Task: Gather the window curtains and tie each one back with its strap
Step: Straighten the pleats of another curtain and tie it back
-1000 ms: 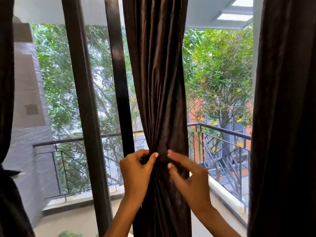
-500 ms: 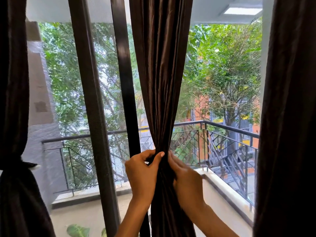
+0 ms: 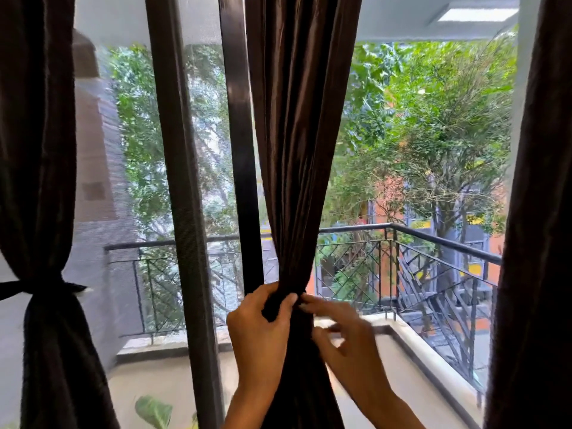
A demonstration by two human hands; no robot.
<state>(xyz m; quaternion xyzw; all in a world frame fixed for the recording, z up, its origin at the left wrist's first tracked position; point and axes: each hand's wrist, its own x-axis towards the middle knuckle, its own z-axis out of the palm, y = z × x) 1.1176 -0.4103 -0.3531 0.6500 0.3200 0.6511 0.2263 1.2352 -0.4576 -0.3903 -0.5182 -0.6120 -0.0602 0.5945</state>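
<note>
The dark brown middle curtain [image 3: 297,150] hangs in front of the window and is bunched to a narrow waist at railing height. My left hand [image 3: 260,329] grips that waist, with the thumb across the front and the fingers behind. My right hand [image 3: 346,335] is blurred and sits just right of the curtain. Its index fingertip touches the gather beside my left thumb, and its thumb is held apart below. No strap can be made out on this curtain. The left curtain [image 3: 40,181] is cinched by a dark strap [image 3: 37,287]. The right curtain [image 3: 538,212] hangs loose.
Two dark window frame posts [image 3: 182,212] stand left of the middle curtain. Beyond the glass are a balcony with a black metal railing [image 3: 433,243] and a low ledge, then trees. A green plant leaf [image 3: 154,410] shows at the bottom left.
My right hand has come off the curtain's right side, and only its fingertip now touches the gather. My left hand keeps its grip. The view has shifted, showing more of the tied left curtain.
</note>
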